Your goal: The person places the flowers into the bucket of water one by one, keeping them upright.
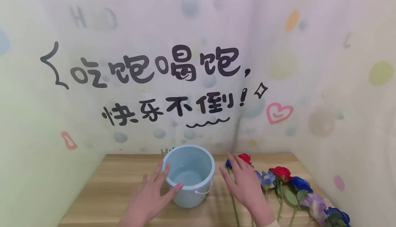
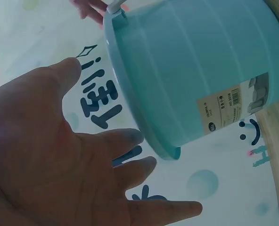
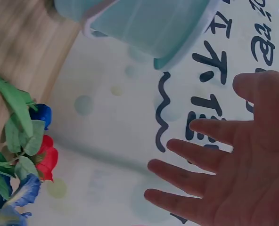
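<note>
A light blue plastic bucket (image 1: 189,199) with a white handle (image 1: 202,192) stands upright on the wooden table (image 1: 102,192). At its left side is my left hand (image 1: 151,193), fingers spread and fairly straight, the fingertips close to the rim; I cannot tell if they touch it. In the left wrist view a printed label (image 2: 233,101) shows on the bucket's wall. My right hand (image 1: 245,184) hovers to the right of the bucket, fingers extended and apart, holding nothing. Close by it lie a red rose (image 1: 279,173) and a blue-white flower (image 1: 265,179), partly hidden.
More flowers with green stems lie along the table's right side, among them a dark blue rose (image 1: 300,184) and a pale purple one (image 1: 315,204). Behind the table hangs a white patterned curtain (image 1: 198,24) with black lettering and coloured dots.
</note>
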Available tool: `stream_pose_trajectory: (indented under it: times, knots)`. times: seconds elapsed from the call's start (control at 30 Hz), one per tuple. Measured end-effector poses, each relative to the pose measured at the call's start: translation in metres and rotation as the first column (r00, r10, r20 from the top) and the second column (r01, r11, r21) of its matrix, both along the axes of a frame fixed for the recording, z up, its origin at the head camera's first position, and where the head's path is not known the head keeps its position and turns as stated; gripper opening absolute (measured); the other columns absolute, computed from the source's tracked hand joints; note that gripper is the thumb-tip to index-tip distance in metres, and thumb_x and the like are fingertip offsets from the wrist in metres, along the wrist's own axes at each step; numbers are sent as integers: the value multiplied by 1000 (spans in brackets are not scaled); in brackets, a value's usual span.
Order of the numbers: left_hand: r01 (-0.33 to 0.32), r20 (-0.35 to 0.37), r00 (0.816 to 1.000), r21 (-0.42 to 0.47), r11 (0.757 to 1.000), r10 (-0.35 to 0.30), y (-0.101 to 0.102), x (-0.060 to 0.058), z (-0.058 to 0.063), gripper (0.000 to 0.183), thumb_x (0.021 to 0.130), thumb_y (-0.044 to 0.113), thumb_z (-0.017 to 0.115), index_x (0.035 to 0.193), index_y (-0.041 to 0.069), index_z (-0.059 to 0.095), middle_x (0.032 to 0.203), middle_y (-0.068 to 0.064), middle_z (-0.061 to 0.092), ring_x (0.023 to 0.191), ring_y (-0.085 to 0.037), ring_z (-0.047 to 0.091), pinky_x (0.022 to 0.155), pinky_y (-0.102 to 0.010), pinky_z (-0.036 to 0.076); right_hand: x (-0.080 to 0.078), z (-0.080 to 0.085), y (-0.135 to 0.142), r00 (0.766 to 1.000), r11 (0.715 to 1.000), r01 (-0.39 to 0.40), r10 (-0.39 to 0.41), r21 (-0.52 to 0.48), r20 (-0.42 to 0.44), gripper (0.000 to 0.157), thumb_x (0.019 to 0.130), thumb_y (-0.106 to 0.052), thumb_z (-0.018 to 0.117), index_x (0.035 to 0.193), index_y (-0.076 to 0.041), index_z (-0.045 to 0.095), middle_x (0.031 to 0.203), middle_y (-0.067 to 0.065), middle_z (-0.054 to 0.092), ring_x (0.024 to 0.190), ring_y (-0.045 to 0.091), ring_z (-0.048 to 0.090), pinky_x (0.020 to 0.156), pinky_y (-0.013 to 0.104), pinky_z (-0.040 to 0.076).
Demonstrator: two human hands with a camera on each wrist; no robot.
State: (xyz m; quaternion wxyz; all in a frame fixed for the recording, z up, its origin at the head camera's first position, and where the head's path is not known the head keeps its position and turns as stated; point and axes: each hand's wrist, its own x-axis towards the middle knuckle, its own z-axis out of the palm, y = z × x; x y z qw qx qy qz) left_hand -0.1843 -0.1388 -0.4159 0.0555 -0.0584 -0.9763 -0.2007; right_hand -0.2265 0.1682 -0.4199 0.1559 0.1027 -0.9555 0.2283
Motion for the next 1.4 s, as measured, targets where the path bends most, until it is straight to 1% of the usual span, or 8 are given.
stream_pose_trajectory:
  times: [0.27,0.37,0.47,0.7,0.9,1.13,1.27,1.4]
  knots:
    - [7,-11,1000,-9,1000,-7,-1,-6,-11,100,96,84,43,169,16,27,174,-5,22,130,-58,54,105,-80,36,-5,-16,3,994,998,33,-38,-52,-101,47,104,-43,68,135,-8,71,130,14,71,117,38,68,96,59,56]
    - [4,-38,999,-21,1000,-5,-1,-10,-14,104,95,84,45,169,12,25,173,-8,24,111,-47,68,96,-71,48,-6,-21,5,984,998,32,-41,-58,-175,39,103,-36,71,130,-9,73,122,12,74,107,35,71,89,56,59]
    - [7,-45,999,-10,1000,-7,-1,-13,-16,106,95,83,47,169,11,25,173,-9,24,98,-39,70,83,-60,55,-7,-24,7,975,997,37,-50,-66,-218,35,102,-33,74,127,-8,74,114,11,76,100,32,72,84,53,60]
    - [25,-19,1000,61,998,-24,3,-15,-20,108,95,82,50,168,7,25,176,-10,16,109,-45,69,66,-48,57,-7,-31,11,989,994,61,-71,-87,-127,39,103,-37,71,128,-8,73,110,7,75,100,29,71,84,52,59]
    - [44,-29,999,121,992,-41,8,-15,-26,111,96,82,47,168,3,19,176,-14,9,125,-48,62,84,-57,60,-7,-36,13,996,991,67,-74,-115,-53,40,104,-37,69,132,-8,70,116,10,75,105,32,70,88,54,59]
    - [77,-50,996,176,981,-69,13,-17,-32,112,99,77,48,167,-4,11,176,-19,-2,139,-50,50,102,-60,52,-6,-41,13,995,987,97,-100,-128,-20,39,104,-37,69,130,-8,71,118,13,75,107,35,70,91,55,58]
    - [79,-55,996,202,976,-69,16,-17,-36,114,99,77,49,167,-5,7,176,-19,-6,142,-52,46,107,-62,49,-5,-44,13,994,985,111,-111,-129,7,40,104,-40,68,131,-10,71,119,12,74,107,33,71,88,53,59]
    - [68,-65,996,206,976,-56,18,-17,-39,114,99,75,52,167,-4,7,176,-18,-6,136,-52,52,103,-62,52,-4,-48,13,993,984,118,-118,-132,14,40,104,-39,69,131,-10,71,119,11,73,107,31,70,86,52,59]
